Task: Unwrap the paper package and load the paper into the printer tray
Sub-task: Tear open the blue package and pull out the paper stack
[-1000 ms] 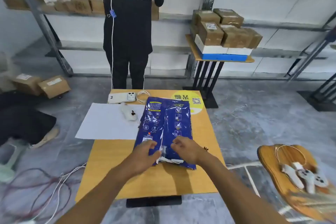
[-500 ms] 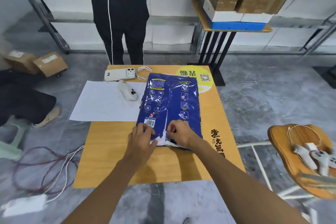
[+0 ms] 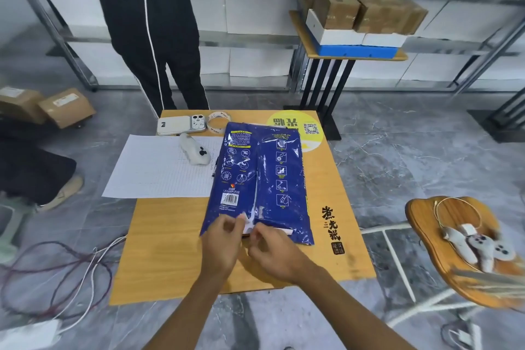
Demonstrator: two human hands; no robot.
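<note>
A blue wrapped paper package [image 3: 261,176] lies flat on the small wooden table [image 3: 170,250], seam side up, with a barcode near its left part. Its near end is torn a little and white shows at the seam. My left hand [image 3: 221,241] pinches the wrapper's left flap at that near edge. My right hand [image 3: 272,247] pinches the right flap beside it. The two hands almost touch at the seam. No printer or tray is in view.
A white lined sheet [image 3: 162,170] hangs over the table's left edge, with a white controller [image 3: 194,150], a phone [image 3: 180,124] and a tape roll [image 3: 217,120] behind it. A person in black [image 3: 150,25] stands at the far edge. A wooden stool [image 3: 454,244] with controllers is at right. Cables [image 3: 56,270] lie left.
The camera has tilted down and moved closer. Both hands have stayed at the package's near end, with fingers now pinched on the wrapper flaps at the seam.
</note>
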